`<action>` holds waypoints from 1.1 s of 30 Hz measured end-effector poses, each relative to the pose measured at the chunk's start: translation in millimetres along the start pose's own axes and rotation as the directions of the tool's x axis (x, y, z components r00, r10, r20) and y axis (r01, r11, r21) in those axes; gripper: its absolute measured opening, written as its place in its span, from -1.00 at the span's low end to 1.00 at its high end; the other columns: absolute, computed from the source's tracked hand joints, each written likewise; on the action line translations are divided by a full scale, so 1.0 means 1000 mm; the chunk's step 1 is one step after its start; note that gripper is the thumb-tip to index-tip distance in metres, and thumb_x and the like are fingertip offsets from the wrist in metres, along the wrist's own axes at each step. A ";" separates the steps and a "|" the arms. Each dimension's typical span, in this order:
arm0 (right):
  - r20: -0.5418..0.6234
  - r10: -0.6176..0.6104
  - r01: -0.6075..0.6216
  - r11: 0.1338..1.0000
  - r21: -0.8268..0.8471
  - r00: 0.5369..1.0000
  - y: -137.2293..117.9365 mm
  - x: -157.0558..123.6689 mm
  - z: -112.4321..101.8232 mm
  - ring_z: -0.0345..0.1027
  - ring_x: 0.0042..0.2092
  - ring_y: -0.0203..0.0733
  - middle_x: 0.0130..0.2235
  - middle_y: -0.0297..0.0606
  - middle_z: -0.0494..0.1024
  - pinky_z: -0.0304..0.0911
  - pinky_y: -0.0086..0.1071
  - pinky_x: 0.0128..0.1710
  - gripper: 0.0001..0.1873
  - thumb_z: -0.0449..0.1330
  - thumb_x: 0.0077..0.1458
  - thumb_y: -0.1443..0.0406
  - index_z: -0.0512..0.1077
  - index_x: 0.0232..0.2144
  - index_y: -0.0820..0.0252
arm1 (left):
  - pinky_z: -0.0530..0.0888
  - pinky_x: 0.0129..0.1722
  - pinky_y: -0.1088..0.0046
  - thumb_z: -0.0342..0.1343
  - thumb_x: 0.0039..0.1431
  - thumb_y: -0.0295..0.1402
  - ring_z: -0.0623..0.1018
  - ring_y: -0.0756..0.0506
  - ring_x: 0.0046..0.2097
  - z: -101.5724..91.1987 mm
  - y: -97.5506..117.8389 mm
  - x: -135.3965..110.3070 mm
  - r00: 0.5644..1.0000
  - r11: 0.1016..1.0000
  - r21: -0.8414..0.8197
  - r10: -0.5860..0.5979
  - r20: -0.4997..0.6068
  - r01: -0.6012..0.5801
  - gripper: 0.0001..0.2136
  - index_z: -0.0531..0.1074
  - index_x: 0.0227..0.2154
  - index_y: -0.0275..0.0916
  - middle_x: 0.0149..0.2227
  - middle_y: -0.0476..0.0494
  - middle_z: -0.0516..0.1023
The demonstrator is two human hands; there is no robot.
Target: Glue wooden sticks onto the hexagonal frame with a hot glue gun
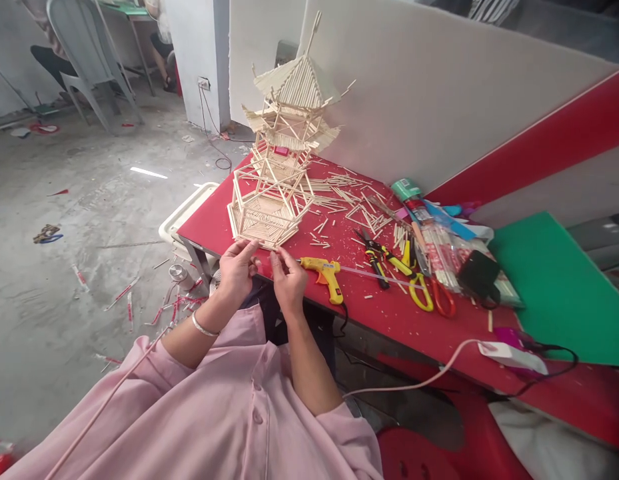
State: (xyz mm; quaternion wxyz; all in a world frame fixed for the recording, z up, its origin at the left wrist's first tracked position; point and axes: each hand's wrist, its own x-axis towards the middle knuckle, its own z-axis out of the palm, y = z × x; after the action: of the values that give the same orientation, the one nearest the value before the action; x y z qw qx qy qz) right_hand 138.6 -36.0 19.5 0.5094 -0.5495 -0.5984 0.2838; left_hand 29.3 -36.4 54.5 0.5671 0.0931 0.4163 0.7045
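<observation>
Firstly, left hand [236, 268]: I see it at the near edge of the red counter [439, 333], fingers bent inward, tips just beside the base of the model; whether it pinches something small I cannot tell.
Right hand [289, 280]: close to the left one, fingers also curled toward it; gripping or only touching, I cannot tell.
Model: the tall pale tower built from thin wooden sticks [282, 153] stands upright on the counter, its six-sided base just beyond both hands.
Glue gun: the yellow plastic glue gun [325, 273] lies just beside the right hand, its nozzle [303, 261] toward that hand, its black cable [344, 319] hanging off the edge.
Risk one: I judge that a push on the base can shift or tip the tower, because it is high, light and near the counter's edge.
Risk two: the nozzle may be hot, I think; a finger moving sideways could touch it.
Risk three: an arm could catch the hanging cable and drag the gun.
Containers: clear plastic packets [442, 257] lie well to the right, with bundles of pale sticks inside.
Loose sticks [339, 200]: scattered on the counter beside the tower, in no container.
</observation>
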 end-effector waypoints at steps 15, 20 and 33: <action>0.437 -0.034 -0.060 0.978 0.198 0.899 -0.039 -0.035 -0.050 0.24 -0.51 -0.34 -0.55 -0.42 0.36 0.17 -0.44 -0.44 -0.61 0.05 0.28 0.07 0.39 -0.51 0.14 | 0.13 -0.70 0.65 0.46 -0.29 -0.39 0.34 0.16 -0.66 -0.003 0.003 0.001 1.000 1.000 -0.011 -0.011 -0.013 0.011 -0.66 0.37 -0.51 -0.27 -0.50 0.04 0.52; 0.753 0.061 0.009 0.996 -0.088 0.656 -0.027 -0.052 -0.077 0.28 -0.52 -0.33 -0.61 -0.39 0.39 0.11 -0.44 -0.44 -0.43 0.01 0.30 0.00 0.34 -0.66 0.14 | 0.11 -0.71 0.65 0.45 -0.25 -0.41 0.35 0.15 -0.65 -0.006 0.000 0.004 1.000 1.000 -0.026 0.001 0.002 -0.001 -0.70 0.41 -0.49 -0.28 -0.57 0.09 0.44; -0.085 0.260 -0.222 0.556 -0.801 0.962 0.019 0.014 -0.110 0.40 -0.10 0.04 -0.13 -0.03 0.53 0.20 -0.26 -0.22 -0.60 0.15 -0.04 0.31 0.46 -0.09 0.21 | 0.41 -0.51 0.64 0.35 -0.04 -0.49 0.63 -0.02 -0.36 -0.002 0.006 0.000 0.988 0.984 -0.087 -0.155 0.006 0.155 -0.78 0.37 -0.46 -0.27 -0.43 -0.07 0.58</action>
State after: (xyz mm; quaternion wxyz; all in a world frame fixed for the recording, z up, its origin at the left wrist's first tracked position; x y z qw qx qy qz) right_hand 248.8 -42.7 41.5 0.1499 -0.7898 -0.5915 0.0620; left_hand 23.4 -37.9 57.5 0.6236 0.0352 0.3915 0.6757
